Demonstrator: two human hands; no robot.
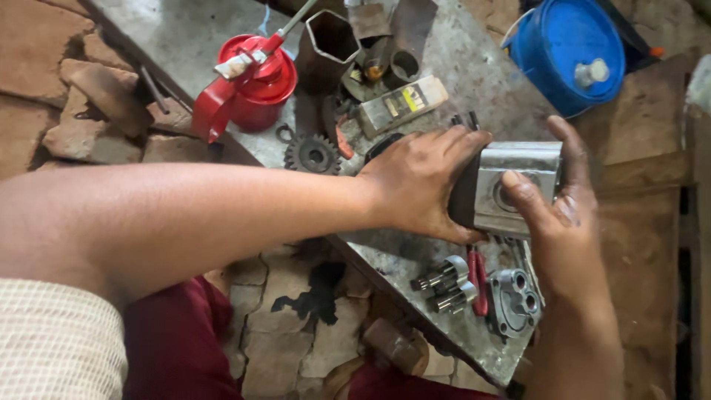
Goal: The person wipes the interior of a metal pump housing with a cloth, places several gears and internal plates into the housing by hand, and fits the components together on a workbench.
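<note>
- The grey metal tabletop (459, 81) is carrying everything, running diagonally above a stone floor.
- A blue drum (566, 52) is sitting beyond the tabletop's far edge.
- A red oil can (248, 85) is standing at the tabletop's left edge.
- The left hand (418, 185) and right hand (559, 222) are gripping a grey metal housing (518, 185) between them above the tabletop, fingers wrapping its sides.
- A small cover plate (512, 302) and two gear shafts (444, 283) are lying just below, side by side.
- A toothed gear (312, 154) is lying near the oil can.
</note>
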